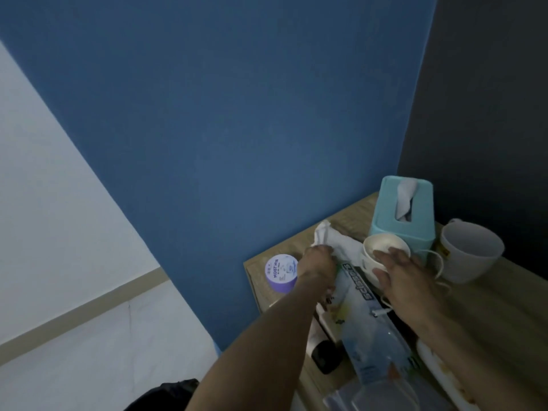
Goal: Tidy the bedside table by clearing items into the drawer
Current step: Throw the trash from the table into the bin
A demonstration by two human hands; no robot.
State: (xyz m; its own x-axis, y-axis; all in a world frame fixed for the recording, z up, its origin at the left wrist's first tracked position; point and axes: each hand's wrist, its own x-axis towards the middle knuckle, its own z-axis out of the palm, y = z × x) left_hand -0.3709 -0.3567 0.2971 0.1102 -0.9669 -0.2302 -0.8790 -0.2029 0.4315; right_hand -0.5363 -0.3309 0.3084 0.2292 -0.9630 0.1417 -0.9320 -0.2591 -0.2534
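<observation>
My left hand [318,264] grips a crumpled white tissue [326,237] near the back left of the wooden bedside table [489,307]. My right hand [400,271] reaches over a small white cup [382,243], with the fingers on its rim and the thumb on its side. A scissors package [360,289] with a clear plastic front lies between my arms, and a white cable [439,262] loops beside my right hand. No drawer shows in the head view.
A purple jar [281,272] stands at the table's left corner. A teal tissue box [403,212] and a large white mug [468,252] stand at the back. A dark object [324,358], a stained white plate [441,372] and a clear container [382,396] are near the front edge.
</observation>
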